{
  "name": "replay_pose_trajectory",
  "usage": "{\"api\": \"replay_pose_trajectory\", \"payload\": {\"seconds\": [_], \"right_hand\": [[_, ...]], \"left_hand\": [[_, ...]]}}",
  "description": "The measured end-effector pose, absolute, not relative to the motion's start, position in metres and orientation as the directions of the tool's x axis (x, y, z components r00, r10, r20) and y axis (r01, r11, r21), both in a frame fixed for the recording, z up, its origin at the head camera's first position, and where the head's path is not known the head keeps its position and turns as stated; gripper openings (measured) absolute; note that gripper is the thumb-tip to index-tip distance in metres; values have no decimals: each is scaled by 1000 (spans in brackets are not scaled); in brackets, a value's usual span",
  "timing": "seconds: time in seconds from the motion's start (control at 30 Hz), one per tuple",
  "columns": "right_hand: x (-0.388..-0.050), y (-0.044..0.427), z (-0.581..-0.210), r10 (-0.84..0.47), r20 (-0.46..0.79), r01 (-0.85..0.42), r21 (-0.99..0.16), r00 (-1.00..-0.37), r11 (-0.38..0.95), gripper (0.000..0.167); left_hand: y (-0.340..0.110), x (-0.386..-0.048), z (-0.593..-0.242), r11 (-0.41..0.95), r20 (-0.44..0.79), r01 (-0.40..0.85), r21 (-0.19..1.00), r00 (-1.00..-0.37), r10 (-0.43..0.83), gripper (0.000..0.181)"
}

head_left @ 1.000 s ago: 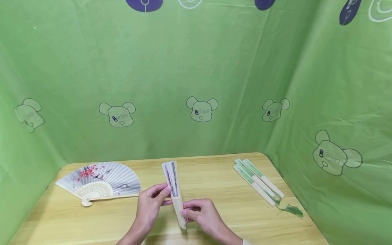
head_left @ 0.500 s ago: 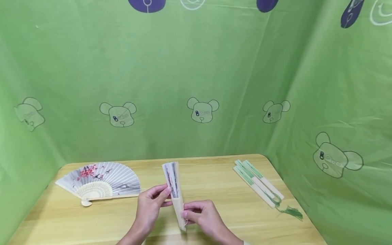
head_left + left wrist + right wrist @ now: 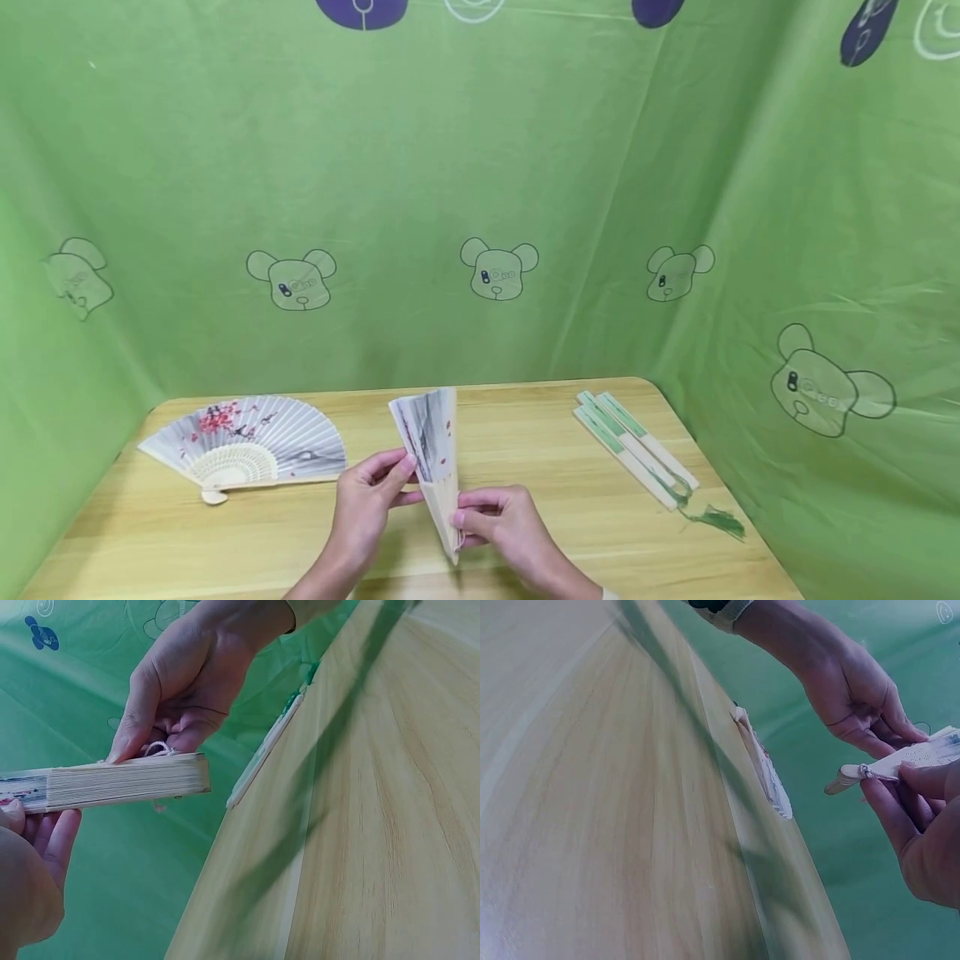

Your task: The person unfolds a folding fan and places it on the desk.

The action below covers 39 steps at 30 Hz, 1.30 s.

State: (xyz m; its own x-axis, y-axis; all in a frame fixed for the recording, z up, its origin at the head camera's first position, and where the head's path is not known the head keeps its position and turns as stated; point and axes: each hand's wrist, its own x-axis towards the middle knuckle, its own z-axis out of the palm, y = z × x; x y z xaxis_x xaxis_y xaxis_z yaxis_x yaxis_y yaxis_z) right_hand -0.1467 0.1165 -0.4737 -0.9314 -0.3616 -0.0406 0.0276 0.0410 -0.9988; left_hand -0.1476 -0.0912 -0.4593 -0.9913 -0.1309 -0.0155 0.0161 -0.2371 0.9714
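Note:
Both hands hold a partly spread folding fan [image 3: 431,442] above the table, its pale leaf printed with grey strokes and red petals. My left hand [image 3: 367,508] pinches the fan's left side between thumb and fingers, just where leaf meets ribs. Lower down, my right hand [image 3: 506,529] pinches the right edge near the pivot. In the left wrist view the stacked ribs of the fan [image 3: 127,782] show edge-on, with a white cord loop [image 3: 160,748] by the right hand's fingers. The right wrist view shows the pivot end of the fan [image 3: 847,776] between both hands.
A spread fan [image 3: 247,450] with red blossoms lies at the left of the wooden table [image 3: 225,550]. Several folded fans [image 3: 630,446] with green leaves and a green tassel [image 3: 716,521] lie at the right. A green curtain [image 3: 405,183] surrounds the table.
The held fan has gone from nearly folded to partly spread, its leaf widening to both sides. The right hand has shifted slightly right. The fans on the table stay put.

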Motion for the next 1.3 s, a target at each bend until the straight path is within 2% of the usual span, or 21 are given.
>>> {"api": "replay_pose_trajectory", "payload": {"seconds": [0.4,0.73,1.3], "right_hand": [[-147,117,-475,-327,-83,82,-997,-942,16,31],[-149,120,-474,-327,-93,110,-993,-940,-33,33],[-150,121,-475,-287,-104,119,-992,-952,-36,34]], "left_hand": [[-92,-148,-461,-252,-5,24,967,-993,-114,34],[-93,-149,-465,-293,-1,44,955,-988,-152,30],[-94,-145,-464,-288,9,46,957,-992,-128,37]]}}
